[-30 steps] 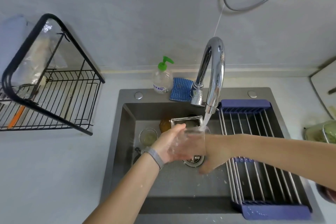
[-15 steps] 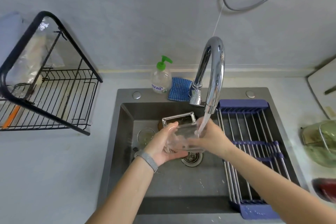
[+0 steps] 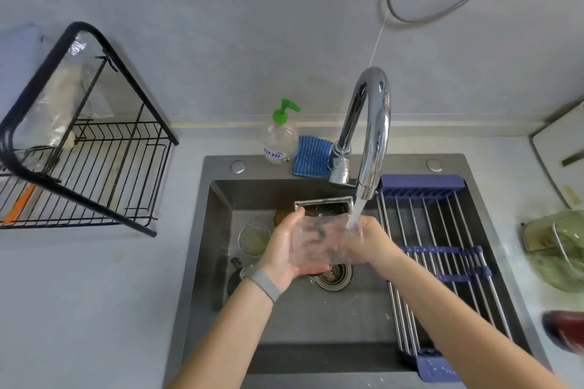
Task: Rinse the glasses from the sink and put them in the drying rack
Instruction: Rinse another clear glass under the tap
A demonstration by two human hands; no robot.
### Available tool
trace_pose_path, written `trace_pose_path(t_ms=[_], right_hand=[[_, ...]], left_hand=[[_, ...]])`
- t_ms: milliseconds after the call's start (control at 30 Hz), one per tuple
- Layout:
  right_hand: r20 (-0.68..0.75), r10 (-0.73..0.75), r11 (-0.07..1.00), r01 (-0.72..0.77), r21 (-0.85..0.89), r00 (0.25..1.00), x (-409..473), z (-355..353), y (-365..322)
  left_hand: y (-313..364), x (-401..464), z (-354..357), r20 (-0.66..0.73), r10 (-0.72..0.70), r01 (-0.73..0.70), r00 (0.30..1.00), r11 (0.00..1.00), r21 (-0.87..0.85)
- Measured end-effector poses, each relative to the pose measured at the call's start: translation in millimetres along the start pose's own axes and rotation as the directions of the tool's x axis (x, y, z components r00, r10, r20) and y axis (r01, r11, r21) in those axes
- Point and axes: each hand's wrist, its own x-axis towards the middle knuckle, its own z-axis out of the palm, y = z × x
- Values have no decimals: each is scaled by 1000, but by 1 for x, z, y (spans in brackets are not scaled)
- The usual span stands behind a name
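I hold a clear glass [image 3: 319, 240] on its side over the sink [image 3: 316, 319], under the water running from the chrome faucet [image 3: 373, 129]. My left hand [image 3: 284, 249] cups the glass from the left and below. My right hand [image 3: 373, 240] grips its right end, where the water hits. A second glass [image 3: 254, 238] with a yellowish bottom stands in the sink's back left. An amber glass [image 3: 281, 213] and a square clear container [image 3: 324, 205] sit behind my hands. The black wire drying rack [image 3: 85, 167] stands on the counter to the left.
A blue-ended roll-up rack of steel rods [image 3: 442, 262] covers the sink's right side. A soap bottle with green pump [image 3: 279, 136] and a blue cloth [image 3: 311, 156] sit behind the sink. A green lidded container [image 3: 556, 246] and a red object [image 3: 565, 330] lie at right.
My right hand came up from below the glass to grip its right end. The glass turned and shifted slightly left under the stream. Both hands stay on it.
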Motion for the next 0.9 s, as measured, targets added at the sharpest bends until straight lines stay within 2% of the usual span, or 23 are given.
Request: trace_pose_path(t_ms=[67,100,133,200,233,300,333,367,400,433,467,533,567,600,667,700,733,767,800,833,867,900], right_hand=[[293,21,997,-41,61,956,-11,-12,-7],[338,61,996,-81,45,939,-16,-11,-11],[280,94,994,-103,20,955,-16,-8,-10],[12,78,977,-74,-198,997,-11,-2,-8],[-9,40,941,-41,-337,999,-13,-1,-9],[30,6,920,6,-392,1000,-14,1,-16],[110,11,944,26,-329,994,-18,-2,-18],[215,20,977,27,-210,977,-25,-5,-22],[262,13,990,23,-136,965,-29,-6,-24],[220,-1,995,24,-99,975,-30,-3,-24],[101,16,996,-8,-84,995,-24,0,-20],[-158,99,995,-103,-18,983,-18,7,-17],[-180,120,993,-121,5,976,-19,10,-18],[-106,114,993,-115,-7,988,-19,7,-16],[141,127,991,-130,17,982,-27,-2,-18],[193,163,986,-164,-10,968,-31,-5,-19],[135,184,979,-168,-118,974,-30,-6,-16],[-4,157,954,-152,-259,988,-27,-7,-15],[-169,67,907,-130,-400,983,-23,-5,-11],[-270,-59,888,-73,-454,961,-22,-2,-9],[-260,-167,893,34,-448,951,-22,1,-11],[-174,-240,878,137,-459,955,-22,3,-15]], left_hand=[[2,-1,-7,33,152,-152,988,988,-12],[1,-3,-7,31,196,-197,980,980,12],[-2,-1,-6,16,192,-192,981,981,8],[-3,4,-1,3,102,-102,995,994,-28],[-3,8,0,16,31,-30,999,999,-45],[4,11,-2,33,-64,67,997,992,-111],[9,13,-2,39,-73,77,997,988,-134],[13,13,-3,35,-45,50,998,988,-145],[12,13,-3,11,10,-8,1000,989,-149],[11,11,-2,-1,75,-74,997,988,-132],[8,10,-1,6,151,-150,988,984,-92],[3,4,5,102,234,-232,967,972,-31],[1,2,5,136,255,-256,957,967,-13],[0,2,3,132,270,-274,954,962,16],[-1,2,-3,51,286,-289,957,955,65],[-1,0,-3,20,259,-260,966,964,50],[-3,1,-5,7,206,-206,979,978,21],[-6,2,-6,2,136,-136,991,991,7],[-9,1,-6,3,58,-58,998,998,11],[-10,-2,-3,15,-10,9,1000,1000,11],[-11,-3,-2,41,-57,57,998,998,10],[-13,-1,-1,58,-88,87,994,996,21]])
